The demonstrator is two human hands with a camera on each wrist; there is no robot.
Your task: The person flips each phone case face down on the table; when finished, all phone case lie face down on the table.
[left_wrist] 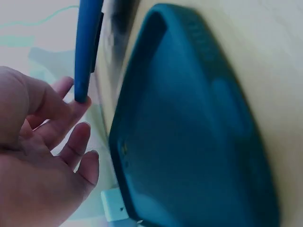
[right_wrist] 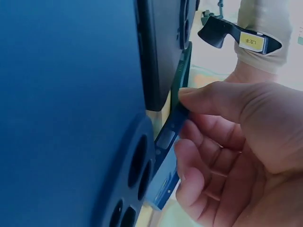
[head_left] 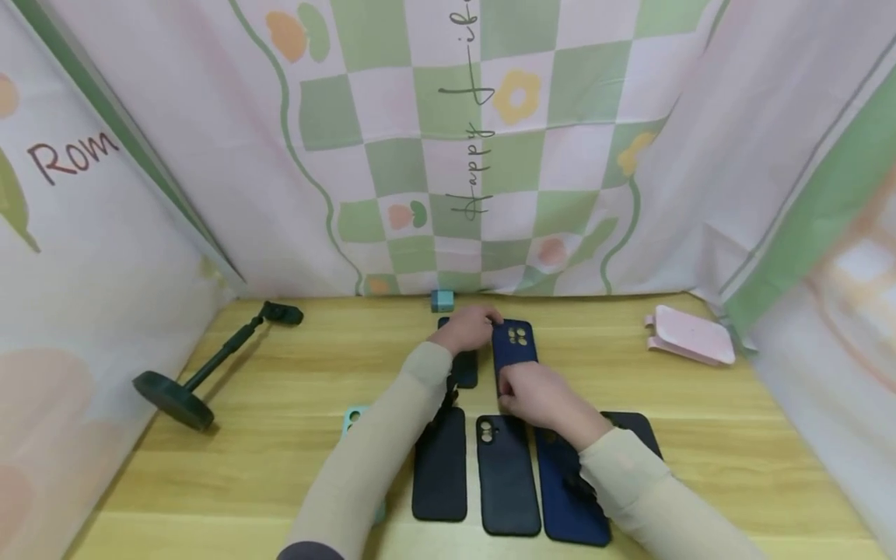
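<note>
Between both hands, toward the back of the table, is a navy phone case with camera cutouts. At its far left corner, my left hand grips the edge; in the left wrist view the fingertips meet the end of the case. My right hand pinches the near end, thumb on one side and curled fingers on the other, beside the port cutout in the right wrist view. Below my left hand lies another dark phone case, its hollow inside facing up in the left wrist view.
Nearer the front lie a black case, a dark case, a navy case and another black case. A mint case is mostly behind my left sleeve. Around them are a dark stand, pink holder and small blue block.
</note>
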